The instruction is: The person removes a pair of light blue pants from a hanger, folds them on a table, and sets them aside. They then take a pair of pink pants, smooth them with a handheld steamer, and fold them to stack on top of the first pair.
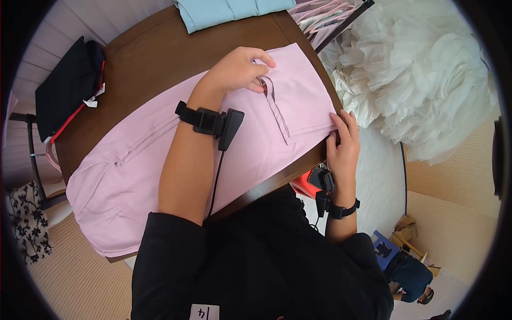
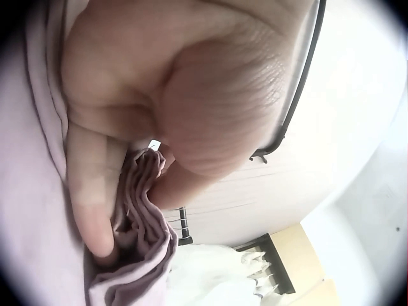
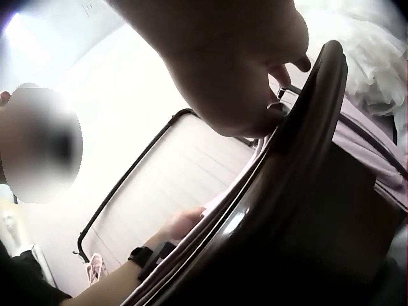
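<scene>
A pale pink folded garment lies across the dark brown table, its layered end toward the right edge. Near a slit-like opening in its top layer, my left hand bends over the cloth. In the left wrist view, the left hand has bunched pink folds between thumb and fingers. My right hand rests at the garment's near right corner, fingers spread by the table edge. From the right wrist view, the right hand reaches over the rounded table rim, fingertips partly hidden.
Light blue folded cloth sits at the table's far edge. Black clothing with red trim is at the left. White ruffled tulle fills the right side, beside a rack with pink garments. Another person is at lower right.
</scene>
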`<action>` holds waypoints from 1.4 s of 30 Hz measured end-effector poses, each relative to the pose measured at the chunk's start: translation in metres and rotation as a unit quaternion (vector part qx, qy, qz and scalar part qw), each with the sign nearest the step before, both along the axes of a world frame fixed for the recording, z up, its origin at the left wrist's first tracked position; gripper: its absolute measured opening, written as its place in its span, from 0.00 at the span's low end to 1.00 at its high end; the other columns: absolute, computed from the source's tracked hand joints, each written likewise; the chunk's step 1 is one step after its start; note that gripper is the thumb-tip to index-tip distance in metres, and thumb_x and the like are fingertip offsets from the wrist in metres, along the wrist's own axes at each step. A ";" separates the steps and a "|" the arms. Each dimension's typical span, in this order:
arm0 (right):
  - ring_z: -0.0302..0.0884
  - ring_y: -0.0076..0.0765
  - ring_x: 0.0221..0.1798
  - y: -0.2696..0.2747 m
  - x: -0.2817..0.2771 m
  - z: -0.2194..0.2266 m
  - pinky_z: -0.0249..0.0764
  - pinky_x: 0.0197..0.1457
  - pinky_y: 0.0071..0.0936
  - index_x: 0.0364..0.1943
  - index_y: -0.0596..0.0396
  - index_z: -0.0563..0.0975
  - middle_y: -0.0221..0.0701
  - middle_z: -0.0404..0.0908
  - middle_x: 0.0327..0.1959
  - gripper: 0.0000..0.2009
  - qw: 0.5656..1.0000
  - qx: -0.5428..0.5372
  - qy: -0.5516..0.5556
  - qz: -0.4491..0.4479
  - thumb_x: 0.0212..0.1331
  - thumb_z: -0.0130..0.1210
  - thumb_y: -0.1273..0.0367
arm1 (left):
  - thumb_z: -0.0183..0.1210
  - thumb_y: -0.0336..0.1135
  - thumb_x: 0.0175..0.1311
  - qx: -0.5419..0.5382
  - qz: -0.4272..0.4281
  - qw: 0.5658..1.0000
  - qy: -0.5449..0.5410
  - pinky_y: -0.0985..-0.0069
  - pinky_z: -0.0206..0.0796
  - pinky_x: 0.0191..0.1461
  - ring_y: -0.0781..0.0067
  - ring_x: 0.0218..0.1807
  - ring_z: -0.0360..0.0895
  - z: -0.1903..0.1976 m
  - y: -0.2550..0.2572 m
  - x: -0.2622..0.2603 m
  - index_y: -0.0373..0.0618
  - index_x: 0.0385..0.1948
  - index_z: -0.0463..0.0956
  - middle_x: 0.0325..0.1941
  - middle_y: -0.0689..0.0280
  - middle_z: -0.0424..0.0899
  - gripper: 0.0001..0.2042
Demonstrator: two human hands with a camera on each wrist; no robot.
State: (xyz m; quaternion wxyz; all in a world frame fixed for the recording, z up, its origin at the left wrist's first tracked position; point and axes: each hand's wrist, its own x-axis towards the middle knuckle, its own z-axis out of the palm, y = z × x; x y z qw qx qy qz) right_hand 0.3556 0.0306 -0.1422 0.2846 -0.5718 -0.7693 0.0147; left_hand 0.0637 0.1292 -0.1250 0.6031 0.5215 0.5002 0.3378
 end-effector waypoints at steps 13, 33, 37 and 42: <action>0.65 0.55 0.67 0.011 0.009 0.006 0.65 0.68 0.44 0.47 0.50 0.82 0.40 0.75 0.57 0.19 0.998 -0.010 0.028 0.054 0.49 0.56 0.80 | 0.55 0.31 0.63 -0.011 0.017 1.000 -0.002 0.82 0.77 0.36 0.73 0.31 0.82 0.003 -0.002 0.002 0.38 0.44 0.79 0.38 0.62 0.75 0.11; 0.63 0.55 0.70 0.002 0.011 0.000 0.64 0.68 0.42 0.42 0.55 0.82 0.38 0.74 0.59 0.13 0.993 -0.030 0.072 0.087 0.53 0.55 0.81 | 0.59 0.28 0.58 -0.013 0.018 1.000 0.017 0.80 0.63 0.18 0.78 0.16 0.74 0.005 -0.003 0.000 0.37 0.50 0.75 0.27 0.62 0.80 0.17; 0.66 0.53 0.69 0.008 0.016 -0.012 0.66 0.68 0.41 0.45 0.54 0.81 0.40 0.74 0.59 0.14 0.995 -0.012 0.101 0.014 0.54 0.54 0.80 | 0.61 0.29 0.56 0.013 0.047 0.996 0.075 0.78 0.63 0.19 0.77 0.16 0.74 0.010 -0.006 0.001 0.36 0.51 0.74 0.26 0.61 0.79 0.19; 0.72 0.49 0.63 0.012 0.027 -0.020 0.70 0.64 0.38 0.41 0.56 0.82 0.38 0.79 0.52 0.12 0.995 0.018 0.099 0.007 0.55 0.53 0.82 | 0.64 0.31 0.53 0.016 0.057 0.986 0.156 0.70 0.68 0.26 0.68 0.22 0.78 0.002 -0.001 -0.002 0.36 0.47 0.75 0.27 0.59 0.81 0.19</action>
